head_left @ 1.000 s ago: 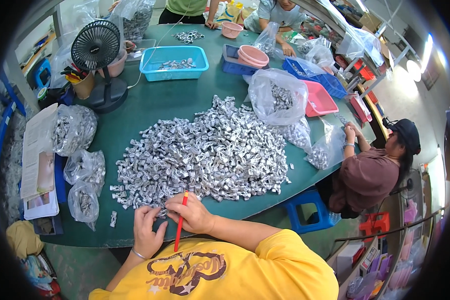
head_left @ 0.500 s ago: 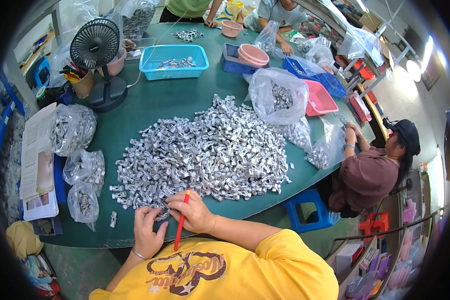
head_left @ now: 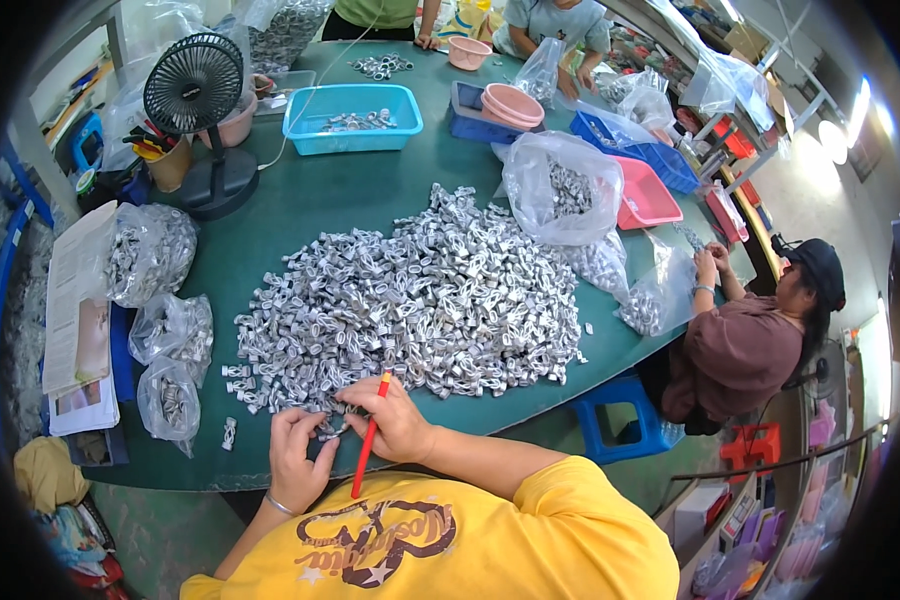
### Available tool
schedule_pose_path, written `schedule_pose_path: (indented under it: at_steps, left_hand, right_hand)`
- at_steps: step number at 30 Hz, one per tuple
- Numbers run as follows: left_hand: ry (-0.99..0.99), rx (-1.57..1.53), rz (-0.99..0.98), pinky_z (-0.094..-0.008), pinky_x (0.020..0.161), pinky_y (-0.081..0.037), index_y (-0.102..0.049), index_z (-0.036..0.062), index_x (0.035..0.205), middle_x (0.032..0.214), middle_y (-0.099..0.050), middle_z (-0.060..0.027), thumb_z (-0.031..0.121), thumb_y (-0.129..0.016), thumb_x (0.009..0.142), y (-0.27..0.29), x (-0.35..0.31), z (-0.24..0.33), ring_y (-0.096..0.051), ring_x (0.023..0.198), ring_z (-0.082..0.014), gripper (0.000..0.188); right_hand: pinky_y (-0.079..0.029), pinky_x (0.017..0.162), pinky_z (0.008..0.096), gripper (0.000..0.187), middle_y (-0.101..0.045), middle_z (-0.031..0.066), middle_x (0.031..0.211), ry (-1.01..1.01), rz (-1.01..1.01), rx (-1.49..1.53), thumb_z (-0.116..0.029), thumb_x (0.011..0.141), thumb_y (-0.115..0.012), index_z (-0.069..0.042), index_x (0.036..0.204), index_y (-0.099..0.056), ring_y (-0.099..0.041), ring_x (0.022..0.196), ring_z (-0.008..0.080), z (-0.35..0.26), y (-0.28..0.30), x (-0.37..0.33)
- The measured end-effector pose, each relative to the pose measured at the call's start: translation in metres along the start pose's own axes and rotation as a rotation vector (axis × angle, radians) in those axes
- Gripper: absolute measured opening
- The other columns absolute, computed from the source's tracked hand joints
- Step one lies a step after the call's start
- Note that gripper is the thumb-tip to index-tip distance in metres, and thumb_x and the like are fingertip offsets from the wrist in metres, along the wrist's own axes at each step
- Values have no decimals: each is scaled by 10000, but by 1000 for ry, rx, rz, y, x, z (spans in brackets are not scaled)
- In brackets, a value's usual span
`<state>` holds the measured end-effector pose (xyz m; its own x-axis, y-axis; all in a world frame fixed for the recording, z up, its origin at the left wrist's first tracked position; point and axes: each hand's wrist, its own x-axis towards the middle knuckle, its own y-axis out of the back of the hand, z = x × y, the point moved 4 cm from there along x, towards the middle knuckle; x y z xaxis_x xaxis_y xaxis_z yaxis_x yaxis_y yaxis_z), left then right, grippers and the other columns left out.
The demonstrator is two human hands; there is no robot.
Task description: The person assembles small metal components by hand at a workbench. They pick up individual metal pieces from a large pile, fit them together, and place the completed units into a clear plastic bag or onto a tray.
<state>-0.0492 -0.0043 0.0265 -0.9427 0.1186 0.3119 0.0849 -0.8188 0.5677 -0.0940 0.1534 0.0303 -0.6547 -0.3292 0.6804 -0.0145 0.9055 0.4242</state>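
At the near edge of a large heap of small silver metal loop-shaped pieces (head_left: 420, 290), both hands meet. My left hand (head_left: 298, 455) has its thumb and fingers closed on a small silver piece (head_left: 331, 424). My right hand (head_left: 398, 420) reaches the same piece with its fingertips. A slim red stick with a yellow tip, like a pencil (head_left: 368, 445), is tucked in the right hand and slants down toward my yellow shirt. The fingers partly hide the piece. One loose silver piece (head_left: 229, 433) lies on the green table (head_left: 210, 465), left of my left hand.
Clear bags of metal parts (head_left: 168, 400) and papers (head_left: 78, 330) line the left side, near a black fan (head_left: 195, 100). A blue basin (head_left: 353, 143) stands beyond the heap. An open bag (head_left: 560, 190) lies to the right, near a person (head_left: 750, 335) handling parts.
My hands stay almost in place over the small piece, with slight finger movement. The whole view has shifted slightly. The far person's hands have come closer together.
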Motion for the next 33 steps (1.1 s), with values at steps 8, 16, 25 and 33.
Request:
schedule_pose_path:
  at_steps: [8,16,25,33]
  left_hand:
    - [2,-7,24,-291,667,-442,-562,-9,1018,962,-473,-131,3,-695,678,3,-3,-5,-501,741,-220,365]
    - [-56,-39,34,-311,697,-455,-572,-1,1007,983,-492,-144,28,-689,700,3,-1,-5,-532,819,-270,330]
    - [7,-71,30,-311,708,-455,-569,10,1003,972,-499,-132,1,-673,702,5,-5,-7,-532,807,-259,319]
    - [-75,-52,44,-330,750,-428,-581,5,825,924,-501,-139,-11,-661,695,1,-1,-6,-513,869,-287,153]
  right_hand:
    - [-387,466,183,498,-605,58,667,-342,564,40,-398,972,-326,16,979,-603,-505,505,72,35,151,125]
    - [-153,362,246,357,-243,-58,425,-1085,518,880,-406,912,-452,-120,707,-511,-220,356,90,150,268,153]
    - [-218,370,260,411,-324,-11,401,-1030,64,740,-381,911,-498,-65,649,-514,-272,345,119,108,129,147]
    - [-202,351,256,345,-312,-17,392,-1063,88,707,-292,883,-568,-86,619,-487,-263,324,103,110,138,146]
